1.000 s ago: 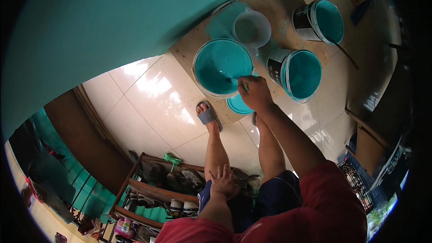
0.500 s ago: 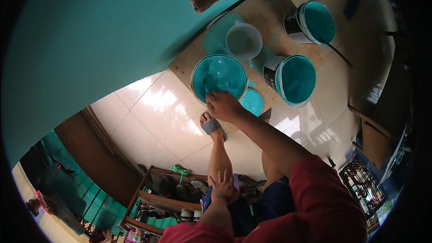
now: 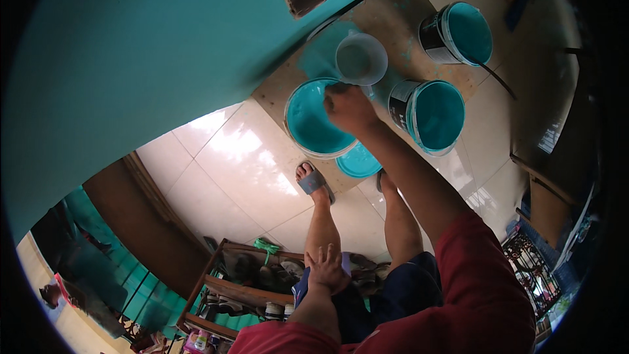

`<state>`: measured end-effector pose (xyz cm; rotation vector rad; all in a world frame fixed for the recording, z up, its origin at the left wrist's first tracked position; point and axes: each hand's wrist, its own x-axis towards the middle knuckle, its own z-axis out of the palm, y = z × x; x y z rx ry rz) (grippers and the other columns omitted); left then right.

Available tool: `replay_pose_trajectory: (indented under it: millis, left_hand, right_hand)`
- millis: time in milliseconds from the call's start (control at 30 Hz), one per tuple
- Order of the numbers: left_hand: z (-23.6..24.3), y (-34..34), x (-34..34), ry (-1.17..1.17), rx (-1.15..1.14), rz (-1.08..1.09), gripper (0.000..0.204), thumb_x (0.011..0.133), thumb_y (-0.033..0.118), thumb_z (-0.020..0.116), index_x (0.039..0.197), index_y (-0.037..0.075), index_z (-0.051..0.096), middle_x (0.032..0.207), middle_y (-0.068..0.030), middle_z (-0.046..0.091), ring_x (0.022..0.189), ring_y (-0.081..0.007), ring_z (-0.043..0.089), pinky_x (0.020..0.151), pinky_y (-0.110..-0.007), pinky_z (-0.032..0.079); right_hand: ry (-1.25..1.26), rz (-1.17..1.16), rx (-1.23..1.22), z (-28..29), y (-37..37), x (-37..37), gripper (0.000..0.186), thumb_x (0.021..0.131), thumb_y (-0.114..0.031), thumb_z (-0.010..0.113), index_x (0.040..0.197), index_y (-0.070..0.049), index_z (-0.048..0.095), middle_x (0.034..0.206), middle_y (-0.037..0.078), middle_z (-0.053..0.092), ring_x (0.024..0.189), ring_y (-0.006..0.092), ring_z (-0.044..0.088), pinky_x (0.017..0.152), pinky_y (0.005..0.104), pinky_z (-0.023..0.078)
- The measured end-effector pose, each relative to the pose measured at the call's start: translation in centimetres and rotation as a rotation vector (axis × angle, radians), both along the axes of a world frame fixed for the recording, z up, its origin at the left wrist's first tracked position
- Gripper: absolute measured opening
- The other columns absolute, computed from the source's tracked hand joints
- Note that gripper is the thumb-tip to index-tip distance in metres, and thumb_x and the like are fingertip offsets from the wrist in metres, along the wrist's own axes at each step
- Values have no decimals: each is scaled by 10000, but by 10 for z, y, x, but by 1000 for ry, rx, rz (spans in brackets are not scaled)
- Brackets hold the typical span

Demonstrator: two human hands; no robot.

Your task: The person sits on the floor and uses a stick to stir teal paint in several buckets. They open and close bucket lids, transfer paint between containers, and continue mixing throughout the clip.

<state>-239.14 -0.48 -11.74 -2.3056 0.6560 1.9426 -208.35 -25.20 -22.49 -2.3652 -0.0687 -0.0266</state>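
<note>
My right hand [image 3: 352,108] is closed above the far right side of a bucket of teal paint [image 3: 313,121]. Whatever it grips is hidden by the fingers and too dark to name. The paint surface looks wet and glossy. Resting on my left leg, my left hand [image 3: 325,270] lies with its fingers spread, holding nothing. Just beyond the bucket stands a translucent plastic jug [image 3: 379,62], its inside tinted by paint. A round teal-coated lid [image 3: 358,162] lies on the board at the bucket's near side.
Two more teal-coated buckets stand to the right, one nearer [image 3: 438,117] and one farther [image 3: 470,31], with a dark stick [image 3: 499,82] leaning out of the farther one. A paint-spotted board [image 3: 406,16] lies beneath. A teal wall [image 3: 144,46] rises at left; a shoe rack [image 3: 246,290] stands nearby.
My right hand has swung from the near side of the bucket to its far right side, over the paint. My left hand stays on my leg.
</note>
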Motion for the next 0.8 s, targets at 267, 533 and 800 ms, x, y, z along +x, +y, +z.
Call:
replay_pose_trajectory:
  millis: [267, 533, 800]
  left_hand:
    - [6, -5, 5, 18, 9, -4, 672, 853, 469, 481, 1467, 200, 438, 1610, -130, 233, 1481, -375, 220, 1117, -751, 60]
    - [2, 1, 3, 15, 16, 17, 727, 865, 535, 483, 1483, 157, 420, 1615, -121, 225, 1480, -362, 230, 1091, -775, 54]
    - [5, 0, 8, 21, 14, 36, 683, 856, 473, 470, 1468, 172, 439, 1612, -131, 227, 1480, -377, 223, 1108, -759, 62]
  right_hand:
    - [233, 169, 145, 4, 64, -59, 92, 812, -55, 622, 866, 17, 641, 826, 205, 658, 775, 375, 664, 706, 451, 543]
    - [317, -38, 29, 24, -16, -74, 93, 795, -55, 619, 719, -11, 647, 738, 222, 654, 756, 397, 664, 726, 476, 537]
    - [108, -75, -60, 8, 10, -3, 104, 788, -80, 606, 774, 19, 633, 802, 247, 654, 749, 398, 667, 717, 461, 555]
